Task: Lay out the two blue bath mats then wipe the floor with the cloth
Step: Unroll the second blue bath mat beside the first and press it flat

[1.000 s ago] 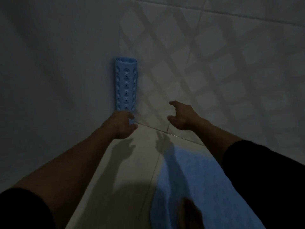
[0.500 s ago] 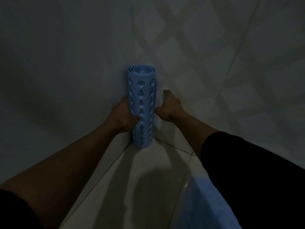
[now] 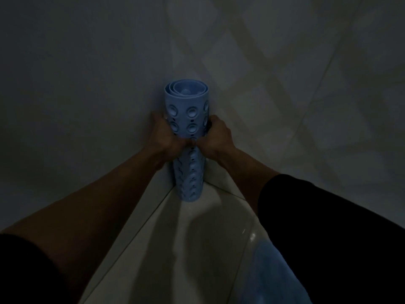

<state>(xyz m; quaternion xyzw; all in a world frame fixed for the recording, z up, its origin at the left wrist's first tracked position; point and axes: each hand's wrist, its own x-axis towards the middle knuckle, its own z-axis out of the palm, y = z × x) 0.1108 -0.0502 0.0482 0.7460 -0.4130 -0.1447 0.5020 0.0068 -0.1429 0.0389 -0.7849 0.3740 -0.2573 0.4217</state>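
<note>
A rolled blue bath mat (image 3: 188,119) with round suction cups and small holes stands upright in the corner where two tiled walls meet. My left hand (image 3: 164,139) grips its left side and my right hand (image 3: 219,137) grips its right side, thumbs nearly touching at the front. The roll's lower end (image 3: 189,194) rests on the floor. A second blue mat (image 3: 274,275) lies flat on the floor at the lower right, partly hidden by my right sleeve. No cloth is in view.
Tiled walls (image 3: 285,84) close in on the left and right of the corner. The pale glossy floor tiles (image 3: 186,249) stretch from the corner toward me. The room is dim.
Both hands reached forward from the floor edge and closed around the rolled mat. The view has moved closer to the corner, and less of the flat mat shows.
</note>
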